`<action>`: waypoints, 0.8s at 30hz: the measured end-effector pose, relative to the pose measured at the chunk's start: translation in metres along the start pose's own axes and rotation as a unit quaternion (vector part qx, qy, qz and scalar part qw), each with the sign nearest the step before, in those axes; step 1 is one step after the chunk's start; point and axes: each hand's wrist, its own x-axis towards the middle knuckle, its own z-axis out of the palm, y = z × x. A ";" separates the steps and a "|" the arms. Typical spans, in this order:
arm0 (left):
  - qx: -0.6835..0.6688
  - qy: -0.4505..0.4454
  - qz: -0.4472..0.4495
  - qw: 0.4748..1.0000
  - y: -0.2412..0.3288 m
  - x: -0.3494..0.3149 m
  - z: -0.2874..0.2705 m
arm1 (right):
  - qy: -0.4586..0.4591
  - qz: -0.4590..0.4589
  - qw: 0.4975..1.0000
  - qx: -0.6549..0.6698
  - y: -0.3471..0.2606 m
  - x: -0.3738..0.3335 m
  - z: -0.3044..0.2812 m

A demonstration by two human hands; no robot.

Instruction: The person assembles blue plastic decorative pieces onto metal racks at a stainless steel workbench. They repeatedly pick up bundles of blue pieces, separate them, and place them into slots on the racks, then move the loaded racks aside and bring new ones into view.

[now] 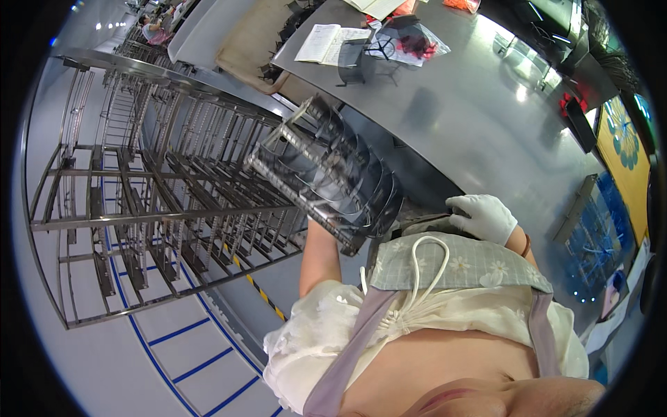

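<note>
A metal rack (299,163) with notched bars, carrying several dark curved pieces (379,187), is tilted in front of me on the left. My left hand (332,186), in a white glove, shows partly between its bars and grips it; most of the fingers are hidden. My right hand (481,218), also gloved in white, is just above my apron (458,264) beside the table's near edge. Its thumb and fingers are loosely apart, and I see nothing held in them.
Left of me stands a large metal shelving frame (167,219). The grey table (451,90) bears an open notebook (332,44), a black stand-like part (384,46), a plastic bag with red pieces (417,48) and a blue tray (597,229). A beige-lined bin (250,45) stands behind.
</note>
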 end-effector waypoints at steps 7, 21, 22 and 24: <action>-0.010 0.007 -0.072 0.997 0.032 0.012 -0.029 | 0.103 0.093 0.990 -0.009 0.039 0.038 -0.017; 0.759 -0.134 0.144 0.620 0.005 0.113 0.223 | 0.406 0.447 0.758 -0.247 0.337 -0.006 -0.189; 0.786 -0.144 0.126 0.587 -0.004 0.116 0.245 | 0.357 0.490 0.750 -0.265 0.344 -0.009 -0.203; 0.827 -0.156 0.146 0.521 -0.023 0.119 0.282 | 0.274 0.511 0.785 -0.218 0.350 -0.022 -0.218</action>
